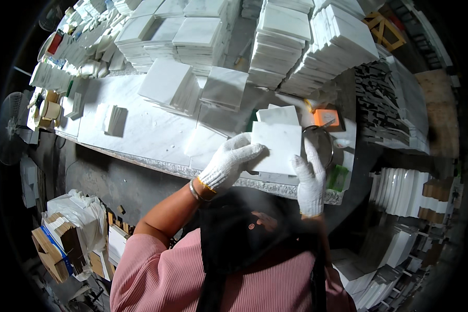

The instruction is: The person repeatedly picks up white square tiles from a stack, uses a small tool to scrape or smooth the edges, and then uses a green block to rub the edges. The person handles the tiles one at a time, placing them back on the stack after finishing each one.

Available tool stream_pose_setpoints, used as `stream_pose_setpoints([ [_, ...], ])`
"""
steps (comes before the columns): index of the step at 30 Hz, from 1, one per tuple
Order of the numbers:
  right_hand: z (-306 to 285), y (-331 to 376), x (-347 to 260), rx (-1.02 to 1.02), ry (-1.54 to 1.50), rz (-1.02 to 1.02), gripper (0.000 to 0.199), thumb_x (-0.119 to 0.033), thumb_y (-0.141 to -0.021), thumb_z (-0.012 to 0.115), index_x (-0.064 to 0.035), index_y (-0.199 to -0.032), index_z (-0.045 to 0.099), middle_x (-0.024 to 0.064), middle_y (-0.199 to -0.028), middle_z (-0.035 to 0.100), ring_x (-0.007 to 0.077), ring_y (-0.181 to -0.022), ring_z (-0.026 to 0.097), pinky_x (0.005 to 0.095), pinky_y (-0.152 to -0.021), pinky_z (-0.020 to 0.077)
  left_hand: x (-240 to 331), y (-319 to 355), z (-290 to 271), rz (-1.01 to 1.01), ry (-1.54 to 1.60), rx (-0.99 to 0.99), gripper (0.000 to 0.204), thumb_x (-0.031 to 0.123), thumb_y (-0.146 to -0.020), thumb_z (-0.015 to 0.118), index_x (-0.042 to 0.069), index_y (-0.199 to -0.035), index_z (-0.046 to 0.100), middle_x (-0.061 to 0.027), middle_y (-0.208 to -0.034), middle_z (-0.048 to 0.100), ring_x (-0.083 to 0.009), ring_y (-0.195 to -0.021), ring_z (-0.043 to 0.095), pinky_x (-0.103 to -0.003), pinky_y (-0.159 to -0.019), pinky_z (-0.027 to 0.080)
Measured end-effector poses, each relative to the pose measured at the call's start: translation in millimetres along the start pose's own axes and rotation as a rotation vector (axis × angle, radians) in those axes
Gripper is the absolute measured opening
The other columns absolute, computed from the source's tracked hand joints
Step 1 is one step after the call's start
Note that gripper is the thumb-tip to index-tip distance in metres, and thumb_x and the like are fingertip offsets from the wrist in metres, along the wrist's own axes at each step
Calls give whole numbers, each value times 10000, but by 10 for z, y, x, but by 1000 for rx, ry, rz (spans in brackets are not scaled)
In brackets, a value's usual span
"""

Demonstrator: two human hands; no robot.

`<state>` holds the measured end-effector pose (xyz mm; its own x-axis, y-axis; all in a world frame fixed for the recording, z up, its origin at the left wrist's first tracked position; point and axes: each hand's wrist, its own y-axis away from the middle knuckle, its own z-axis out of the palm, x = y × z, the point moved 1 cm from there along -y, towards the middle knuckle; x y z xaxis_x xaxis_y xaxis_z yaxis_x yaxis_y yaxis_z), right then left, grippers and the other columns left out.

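Observation:
A square white marble tile (277,145) is held tilted up over the front edge of the workbench, between my two gloved hands. My left hand (228,162) grips its left edge, with fingers closed and the thumb on the face. Along the lower right edge, my right hand (311,182) holds the tile with its thumb at the corner and its fingers up the side. Just behind stand a few more white tiles (278,115), partly covered by the held one. An orange block-shaped thing (328,119) and a dark round loop (327,148) lie beside my right hand.
Tall stacks of marble tiles (283,23) line the back of the stone-topped bench (140,132). Shorter piles (166,83) stand nearer. A green piece (338,178) lies at the right front corner. A fan (13,125) stands left; stacked slabs (398,195) stand right.

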<state>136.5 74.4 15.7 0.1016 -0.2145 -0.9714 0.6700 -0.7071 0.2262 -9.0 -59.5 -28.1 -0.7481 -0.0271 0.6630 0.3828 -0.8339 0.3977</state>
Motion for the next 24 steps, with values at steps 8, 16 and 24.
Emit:
stream_pose_setpoints([
  [8,160,-68,144,67,1130,-682,1102,-525,-695,840,-21,-1514,303,252,-1542,314,419,-1419,328,578,-1101,357,-9,21,147,54,67,113,380,233,-953,641,7,-1229,511,-86,-1072,642,-147,-905,615,-292,-735,506],
  [16,-208,-242,-58,259,827,-433,826,-175,-835,778,-65,-1524,335,198,-1537,359,318,-1396,384,421,-1135,339,28,68,85,112,35,99,458,247,-920,679,-20,-1252,509,-93,-1012,645,-160,-836,628,-297,-688,524],
  [24,-443,-292,68,250,560,-401,603,-88,-953,615,-13,-1499,372,181,-1498,433,292,-1312,490,364,-1041,437,458,390,-199,302,-182,191,487,213,-893,740,-14,-1282,555,-43,-1078,652,-122,-948,616,-282,-782,518],
])
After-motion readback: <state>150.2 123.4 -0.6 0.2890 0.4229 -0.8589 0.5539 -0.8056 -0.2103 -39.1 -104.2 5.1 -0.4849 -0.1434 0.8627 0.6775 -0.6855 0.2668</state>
